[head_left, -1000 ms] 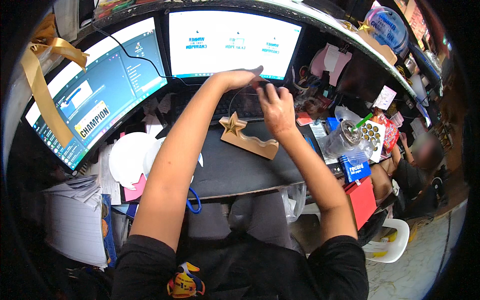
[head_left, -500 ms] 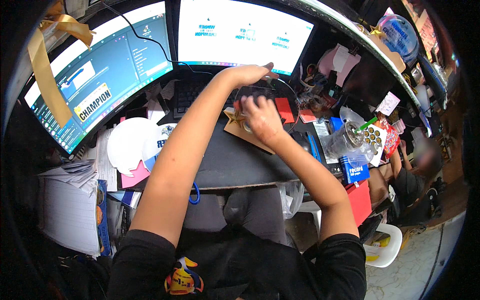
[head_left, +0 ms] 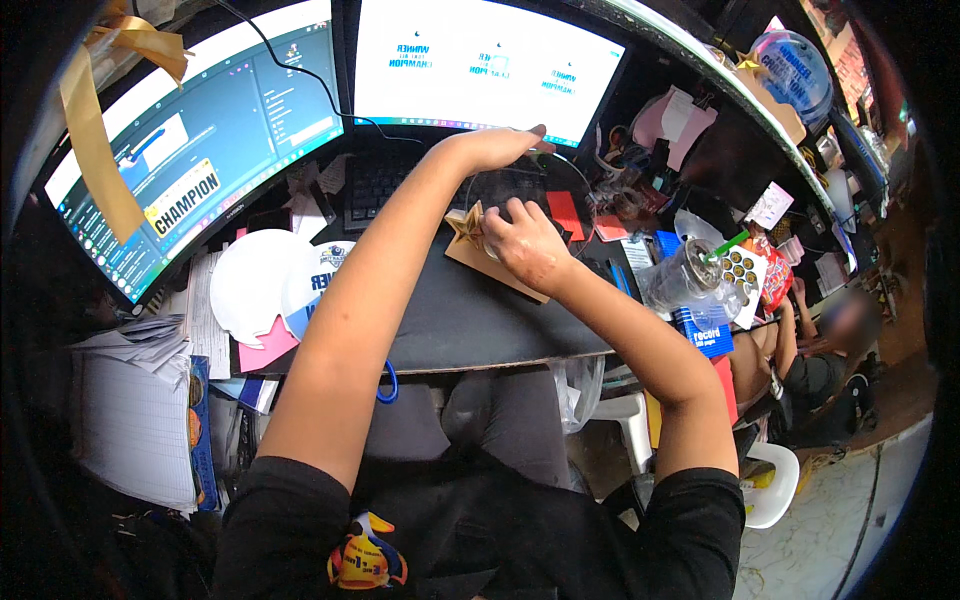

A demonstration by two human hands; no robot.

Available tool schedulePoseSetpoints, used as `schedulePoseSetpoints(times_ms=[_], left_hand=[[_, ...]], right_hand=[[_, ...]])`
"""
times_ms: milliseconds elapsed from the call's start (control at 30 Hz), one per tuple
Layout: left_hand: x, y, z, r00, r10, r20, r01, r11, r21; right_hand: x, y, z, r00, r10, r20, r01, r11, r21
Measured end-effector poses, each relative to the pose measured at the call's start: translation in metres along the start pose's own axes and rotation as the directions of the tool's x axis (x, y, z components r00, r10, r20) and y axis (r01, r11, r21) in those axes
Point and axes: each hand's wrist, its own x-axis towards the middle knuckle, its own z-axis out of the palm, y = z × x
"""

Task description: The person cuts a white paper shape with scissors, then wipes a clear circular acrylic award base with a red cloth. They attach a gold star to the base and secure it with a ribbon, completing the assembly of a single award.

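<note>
A wooden base with a gold star [head_left: 466,228] lies on the dark desk mat [head_left: 470,320] in front of the keyboard. A clear round plate [head_left: 520,188] stands over it, faint against the dark desk. My left hand [head_left: 497,146] reaches across and holds the plate's top edge, just under the middle monitor. Lower down, my right hand [head_left: 522,243] is closed on the plate's bottom edge and rests on the wooden base beside the star.
Two lit monitors [head_left: 480,60] stand behind a dark keyboard [head_left: 375,185]. White round discs [head_left: 250,285] and a paper stack [head_left: 130,420] lie at the left. A plastic cup with a green straw [head_left: 690,275] and a blue box [head_left: 705,330] crowd the right. Another person [head_left: 820,350] sits far right.
Both hands have come down toward me with the clear plate. My right hand dropped from the plate's side onto the wooden base; the base shifted slightly left.
</note>
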Motion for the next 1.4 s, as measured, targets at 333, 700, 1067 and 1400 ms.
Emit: schedulePoseSetpoints(times_ms=[333,700,1067,1400], left_hand=[[0.007,0.007,-0.007,0.99,-0.125,0.068,0.13,0.987,-0.09],[0.017,0.005,-0.012,0.98,-0.169,0.109,0.179,0.979,-0.094],[0.003,0.017,-0.007,0.971,-0.228,0.076,0.228,0.974,-0.001],[0.004,0.002,-0.002,0.999,-0.039,0.002,0.039,0.998,-0.049]], right_hand=[[0.024,0.007,0.013,0.982,0.187,0.005,-0.187,0.98,0.069],[0.005,0.047,0.006,0.802,0.557,-0.214,-0.586,0.804,-0.1],[0.007,0.009,0.021,0.914,0.244,-0.324,-0.252,0.967,0.015],[-0.035,-0.009,0.002,0.968,0.231,-0.099,-0.231,0.973,0.007]])
